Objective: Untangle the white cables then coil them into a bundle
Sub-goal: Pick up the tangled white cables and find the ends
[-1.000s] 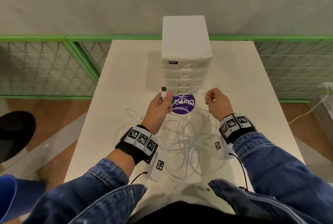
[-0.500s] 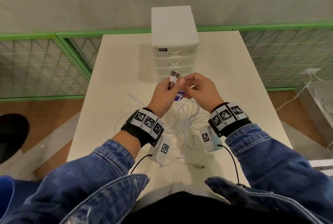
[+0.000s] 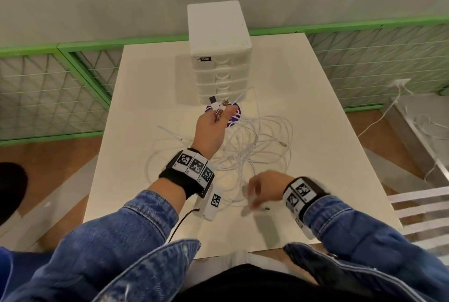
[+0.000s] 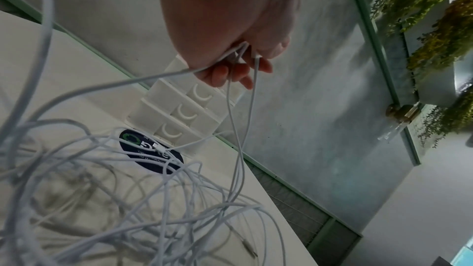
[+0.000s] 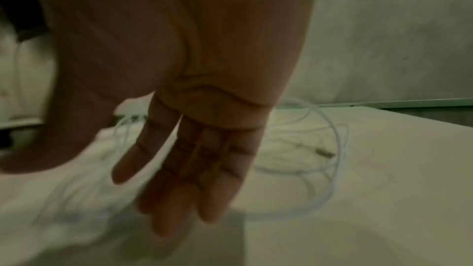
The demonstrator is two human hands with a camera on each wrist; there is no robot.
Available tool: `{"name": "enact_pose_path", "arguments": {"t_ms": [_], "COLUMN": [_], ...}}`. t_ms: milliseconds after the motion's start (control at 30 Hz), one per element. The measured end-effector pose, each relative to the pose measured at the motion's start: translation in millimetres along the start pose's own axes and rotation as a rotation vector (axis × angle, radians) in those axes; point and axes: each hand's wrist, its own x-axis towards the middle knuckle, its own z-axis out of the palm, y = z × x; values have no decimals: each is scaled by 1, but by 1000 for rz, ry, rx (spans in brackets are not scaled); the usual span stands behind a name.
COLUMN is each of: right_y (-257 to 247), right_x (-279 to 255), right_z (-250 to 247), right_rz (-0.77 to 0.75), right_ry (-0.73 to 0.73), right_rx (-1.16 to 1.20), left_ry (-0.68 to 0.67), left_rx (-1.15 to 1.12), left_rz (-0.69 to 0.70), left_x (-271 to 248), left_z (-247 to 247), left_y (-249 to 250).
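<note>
A loose tangle of white cables (image 3: 257, 148) lies on the cream table (image 3: 315, 119) in front of me. My left hand (image 3: 220, 114) is raised over the far side of the tangle and pinches two USB plug ends (image 3: 218, 106) that stick up from its fingers. In the left wrist view the left hand (image 4: 240, 72) grips several strands, which hang down to the white cables (image 4: 163, 199). My right hand (image 3: 252, 194), blurred, hovers low near the table's front edge above a loose cable end (image 3: 261, 208). Seen from the right wrist, the right hand (image 5: 179, 199) has straight fingers and holds nothing.
A white drawer unit (image 3: 218, 53) stands at the back middle of the table, with a round purple sticker (image 3: 234, 116) in front of it. Green mesh fencing (image 3: 48, 87) runs behind and left. A white slatted chair (image 3: 422, 209) and floor cables (image 3: 393, 107) are at the right.
My right hand has left the plugs at the left hand and dropped back toward the table's front edge. The left hand keeps both plug ends raised.
</note>
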Motion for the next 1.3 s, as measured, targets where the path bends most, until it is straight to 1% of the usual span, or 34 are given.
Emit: {"name": "enact_pose_path", "arguments": {"t_ms": [33,67,100,133,233,267,300,367,433,533,567,633,700,800,900,967,1000,1067,1100,1167,1233,1267,1300], "right_y": [0,-1,-1,1,9,12,13,10,3,-16,-24,-37,-50,-66,-78,-79,-79,-78,-79,-80,-80,-78,-76], "right_x": [2,4,5,6,1,-1,-6,-17,-27,-35,-37,-38,-38,-39,-39,-33,-28,-25,-24,-20,-12,-6,1], "right_z": [11,19,23,24,11,4,-5,-25,-49,-83,-93,-108,-121,-137,-149,-154,-157,-159,-158,-150,-137,-131,-125], "right_rz": [9,7,-6,-5,1,-12,-35,-97,-171,-273,-301,-360,-407,-453,-523,-528,-505,-481,-491,-566,-637,-636,-591], "right_ry": [-50,-39,8,50,80,120,175,314,472,710,761,819,861,915,924,984,1015,1003,950,749,561,506,489], "right_rx": [-72,-113,-119,-101,-31,45,181,496,725,966,1024,1092,1077,976,866,734,679,674,686,722,756,771,745], "left_ry": [-21,-31,-35,-35,1,12,14,12,-6,-18,-23,-48,-76,-97,-134,-156,-164,-182,-177,-163,-189,-209,-223], "left_rx": [-15,-20,-24,-33,-85,-104,-121,-120,-113,-134,-146,-153,-157,-175,-147,-166,-192,-239,-236,-219,-276,-311,-345], "left_rz": [17,35,49,64,34,26,26,32,40,28,23,37,64,93,156,144,128,100,94,98,115,127,136], "left_x": [-3,-5,-7,-8,-7,-7,-8,-7,-7,-6,-5,-4,-2,-2,4,9,13,15,17,18,19,20,21], "left_z": [0,2,2,2,-1,-2,-3,-4,-5,-1,0,1,1,0,-2,-4,-4,-6,-8,-11,-14,-17,-19], "left_y": [3,4,3,1,-3,-4,-3,-2,-1,7,12,23,35,55,69,75,78,83,86,94,103,108,114]}}
